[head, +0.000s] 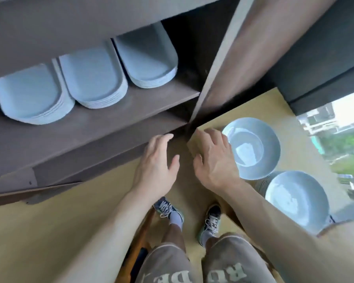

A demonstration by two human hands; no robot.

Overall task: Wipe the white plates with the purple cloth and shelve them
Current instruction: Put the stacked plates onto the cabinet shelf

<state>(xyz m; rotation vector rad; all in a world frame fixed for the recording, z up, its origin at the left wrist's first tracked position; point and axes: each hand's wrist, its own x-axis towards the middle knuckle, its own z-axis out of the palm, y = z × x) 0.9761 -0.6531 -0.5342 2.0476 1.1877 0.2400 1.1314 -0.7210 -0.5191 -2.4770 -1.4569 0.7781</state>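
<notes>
Both hands, left [154,160] and right [215,158], hung open and empty mid-frame. Plates [251,148] sat right on the tabletop [274,107]; no cloth showed. A hasty one-handed grab might chip one against the shelf [131,103].

Just right of your right grip [215,158], a round white plate [251,148] lies flat on the surface [213,123], its near rim partly under your fingers. A second plate [296,201] tops a stack further right and nearer you. Up and left of your left grip [155,166], three stacks of oblong plates [94,78] lie flat on the shelf [131,103], side by side.
</notes>
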